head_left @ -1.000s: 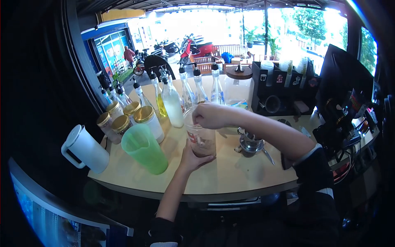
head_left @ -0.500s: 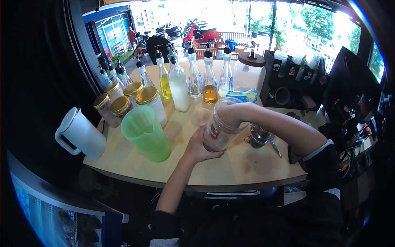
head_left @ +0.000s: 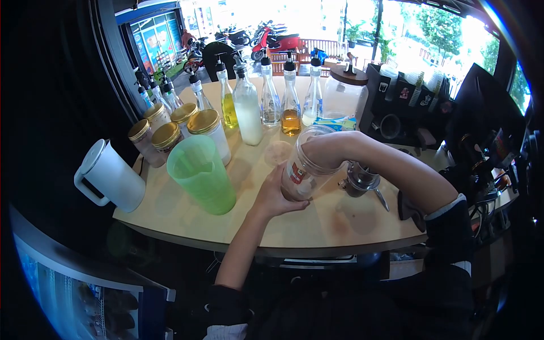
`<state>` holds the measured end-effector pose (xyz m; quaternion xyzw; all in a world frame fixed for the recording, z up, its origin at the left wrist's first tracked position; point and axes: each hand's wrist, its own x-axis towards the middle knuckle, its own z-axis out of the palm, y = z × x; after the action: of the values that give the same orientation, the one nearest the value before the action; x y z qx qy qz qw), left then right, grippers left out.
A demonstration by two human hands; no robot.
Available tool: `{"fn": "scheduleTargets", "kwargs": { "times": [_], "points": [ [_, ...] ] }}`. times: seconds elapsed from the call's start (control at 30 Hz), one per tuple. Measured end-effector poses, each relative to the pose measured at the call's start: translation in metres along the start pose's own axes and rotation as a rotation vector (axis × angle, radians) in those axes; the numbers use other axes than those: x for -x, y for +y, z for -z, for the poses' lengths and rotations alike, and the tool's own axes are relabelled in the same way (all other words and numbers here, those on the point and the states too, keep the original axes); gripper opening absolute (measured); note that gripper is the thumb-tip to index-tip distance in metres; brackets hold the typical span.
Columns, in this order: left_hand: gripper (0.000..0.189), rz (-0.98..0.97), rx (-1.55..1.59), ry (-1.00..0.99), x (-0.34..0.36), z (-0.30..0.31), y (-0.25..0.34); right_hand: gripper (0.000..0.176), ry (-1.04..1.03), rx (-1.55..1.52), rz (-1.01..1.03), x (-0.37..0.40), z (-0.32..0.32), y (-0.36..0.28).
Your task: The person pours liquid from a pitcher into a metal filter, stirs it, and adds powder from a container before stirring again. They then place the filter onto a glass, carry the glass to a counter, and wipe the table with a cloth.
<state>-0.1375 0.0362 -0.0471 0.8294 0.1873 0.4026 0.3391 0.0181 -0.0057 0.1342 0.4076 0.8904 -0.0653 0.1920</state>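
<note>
My left hand (head_left: pixel 276 195) is wrapped round the lower part of a clear jar (head_left: pixel 296 174) with a red label, which leans slightly over the table. Through the wide mouth, my right hand (head_left: pixel 327 151) reaches down inside the jar; its fingers show only dimly through the wall, and I cannot tell whether they grasp anything. A round clear lid (head_left: pixel 278 153) lies on the table just behind the jar. To the right of the jar stands a small metal vessel (head_left: pixel 361 181), with a metal handle or spoon (head_left: pixel 382 200) beside it.
A green translucent pitcher (head_left: pixel 203 175) and a white jug (head_left: pixel 116 177) stand at left. Behind them are several gold-lidded jars (head_left: pixel 207 133) and pump bottles (head_left: pixel 247 113). A wooden-lidded jar (head_left: pixel 344 102) and a black cup rack (head_left: pixel 396 105) stand at back right.
My right hand has shifted slightly inside the jar, and a pale patch now shows low behind the jar's wall. The view has tilted a little; my left hand keeps its hold.
</note>
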Motion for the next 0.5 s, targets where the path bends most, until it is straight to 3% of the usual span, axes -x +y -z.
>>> {"fn": "scheduleTargets", "kwargs": {
  "times": [0.13,0.2,0.3,0.5],
  "points": [
    [0.1,0.062,0.048,-0.007,0.0,0.0,0.002,0.023,-0.033,0.037,0.008,-0.002,-0.001,0.004],
    [0.1,0.065,0.063,-0.007,0.001,0.0,0.001,0.023,-0.035,-0.162,-0.172,0.0,0.0,0.004],
    [0.1,0.03,0.059,0.0,0.0,-0.001,-0.001,0.023,-0.089,-0.2,-0.215,0.006,0.01,0.002],
    [0.1,0.019,0.066,-0.006,0.0,-0.005,-0.005,0.023,-0.066,-0.193,-0.174,0.01,0.008,0.006]
  ]
}}
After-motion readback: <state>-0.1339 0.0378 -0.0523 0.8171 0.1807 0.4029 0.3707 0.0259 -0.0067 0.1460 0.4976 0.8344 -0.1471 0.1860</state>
